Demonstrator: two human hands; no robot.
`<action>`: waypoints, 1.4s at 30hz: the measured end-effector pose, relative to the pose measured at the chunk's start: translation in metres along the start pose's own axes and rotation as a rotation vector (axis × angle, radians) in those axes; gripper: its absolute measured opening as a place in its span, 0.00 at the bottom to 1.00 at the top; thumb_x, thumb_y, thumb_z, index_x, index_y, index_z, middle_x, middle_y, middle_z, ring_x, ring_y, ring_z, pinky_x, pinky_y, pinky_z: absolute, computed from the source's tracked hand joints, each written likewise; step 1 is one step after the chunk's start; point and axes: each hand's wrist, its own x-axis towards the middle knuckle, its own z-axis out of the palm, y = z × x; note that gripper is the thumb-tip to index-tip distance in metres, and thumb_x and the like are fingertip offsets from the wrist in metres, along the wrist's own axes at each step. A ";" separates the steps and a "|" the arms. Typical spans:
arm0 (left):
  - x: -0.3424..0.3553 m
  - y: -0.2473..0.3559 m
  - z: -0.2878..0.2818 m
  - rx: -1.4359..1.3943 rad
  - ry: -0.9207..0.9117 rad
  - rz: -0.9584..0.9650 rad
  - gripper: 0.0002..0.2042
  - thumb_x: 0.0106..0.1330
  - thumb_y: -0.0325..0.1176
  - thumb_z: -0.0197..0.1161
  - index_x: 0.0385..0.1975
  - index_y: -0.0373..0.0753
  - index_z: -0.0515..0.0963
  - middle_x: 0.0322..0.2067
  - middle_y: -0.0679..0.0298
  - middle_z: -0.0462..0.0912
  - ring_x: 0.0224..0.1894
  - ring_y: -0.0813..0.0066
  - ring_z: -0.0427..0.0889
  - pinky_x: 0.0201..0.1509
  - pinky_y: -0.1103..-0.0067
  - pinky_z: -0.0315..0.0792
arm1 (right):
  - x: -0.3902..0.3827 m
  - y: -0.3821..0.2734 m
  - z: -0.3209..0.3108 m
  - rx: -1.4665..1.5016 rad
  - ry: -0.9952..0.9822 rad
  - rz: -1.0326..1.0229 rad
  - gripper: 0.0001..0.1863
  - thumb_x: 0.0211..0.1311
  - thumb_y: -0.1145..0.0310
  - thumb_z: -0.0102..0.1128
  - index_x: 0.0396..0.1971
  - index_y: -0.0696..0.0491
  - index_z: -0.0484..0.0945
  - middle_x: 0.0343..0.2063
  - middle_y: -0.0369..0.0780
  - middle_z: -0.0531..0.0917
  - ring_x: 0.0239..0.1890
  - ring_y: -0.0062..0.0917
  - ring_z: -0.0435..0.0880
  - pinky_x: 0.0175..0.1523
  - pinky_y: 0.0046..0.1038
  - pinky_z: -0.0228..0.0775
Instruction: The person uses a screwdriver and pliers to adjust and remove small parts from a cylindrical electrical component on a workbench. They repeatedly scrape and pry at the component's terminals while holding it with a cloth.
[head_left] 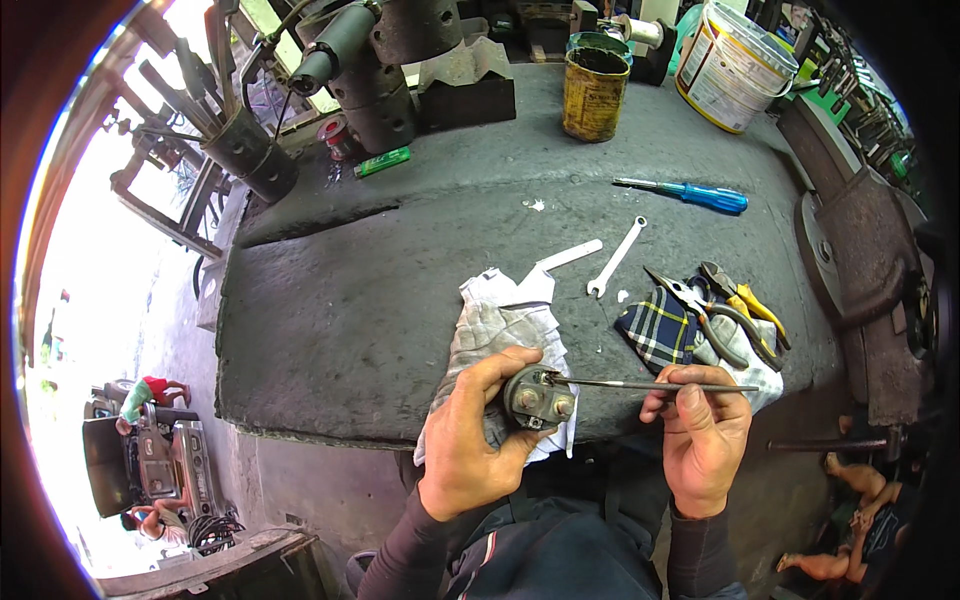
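Observation:
My left hand (465, 440) grips a dark, round metal part (540, 398) with two bolt-like terminals on its face, above the near edge of the bench. Between the thumb and fingers of my right hand (703, 435) is a thin metal rod (625, 385), held level. Its left tip touches the top of the round part, close to my left index finger. Whether the rod is a slim file cannot be made out. Under and behind my left hand lies a crumpled pale cloth (500, 318).
Past the cloth lie a wrench (618, 256) and a blue-handled screwdriver (710, 197). Pliers (735, 330) rest on a checked cloth (657, 330) at right. A yellow can (596, 98) and white bucket (728, 70) stand at the back. Heavy machinery (870, 270) flanks the right edge; people are beyond.

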 end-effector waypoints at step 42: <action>0.001 -0.001 -0.001 0.018 0.001 0.023 0.37 0.53 0.14 0.82 0.63 0.34 0.70 0.63 0.50 0.86 0.62 0.62 0.89 0.67 0.71 0.80 | 0.007 -0.006 0.014 -0.120 0.122 0.025 0.14 0.77 0.65 0.71 0.44 0.64 0.85 0.36 0.45 0.90 0.33 0.29 0.90 0.36 0.30 0.83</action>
